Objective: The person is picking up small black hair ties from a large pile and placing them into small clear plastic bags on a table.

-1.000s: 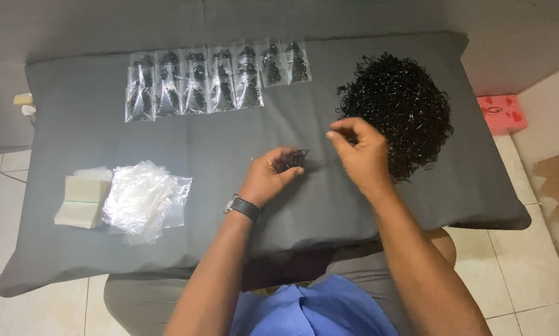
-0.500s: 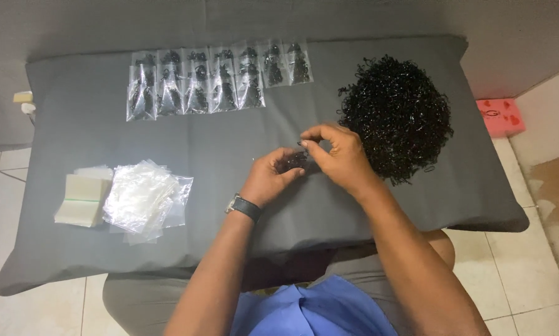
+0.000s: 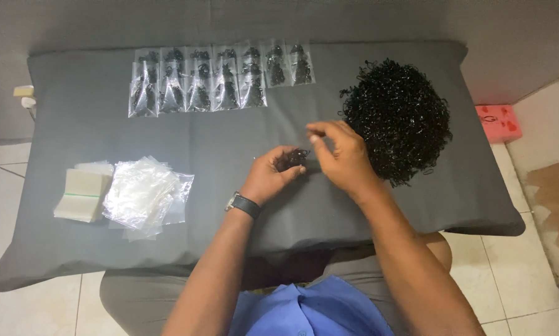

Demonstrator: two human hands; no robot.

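Note:
My left hand (image 3: 272, 175), with a dark wristwatch, is cupped palm-up over the grey cushion (image 3: 242, 130) and holds a small bunch of black elastic bands (image 3: 292, 159). My right hand (image 3: 341, 155) hovers just right of it, fingers pinched together near the bunch; I cannot see whether a band is between them. A big loose pile of black bands (image 3: 399, 118) lies right behind my right hand.
A row of several small clear bags filled with black bands (image 3: 220, 78) lies along the cushion's far edge. A heap of empty clear bags (image 3: 146, 196) and a pale flat stack (image 3: 80, 193) sit at the left. A pink box (image 3: 498, 122) is on the floor at the right.
My right hand went from the pile to my left hand, met it over the bunch, and has now lifted slightly up and right of it. The left hand stayed put.

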